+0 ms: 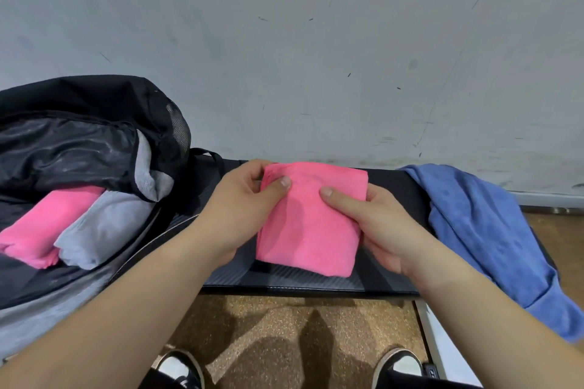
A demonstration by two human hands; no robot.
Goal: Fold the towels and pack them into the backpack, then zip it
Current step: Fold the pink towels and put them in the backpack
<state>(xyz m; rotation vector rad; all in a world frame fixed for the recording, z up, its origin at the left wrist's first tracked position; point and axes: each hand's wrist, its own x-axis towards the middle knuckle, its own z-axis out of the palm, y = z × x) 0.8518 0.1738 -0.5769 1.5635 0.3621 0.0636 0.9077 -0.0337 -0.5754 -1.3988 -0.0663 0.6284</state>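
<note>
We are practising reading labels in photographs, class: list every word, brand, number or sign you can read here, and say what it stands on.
None can be read.
The backpack, the pink towel held by the left hand and right hand, the blue towel and the wall show no writing.
A small dark tag at the lower right bears pale marks, too small and blurred to read.

Two pink towels (308, 224) (41, 226), one folded grey towel (101, 227), one blue towel (486, 230), one backpack (94, 95), two hands (243, 208) (382, 227)
</note>
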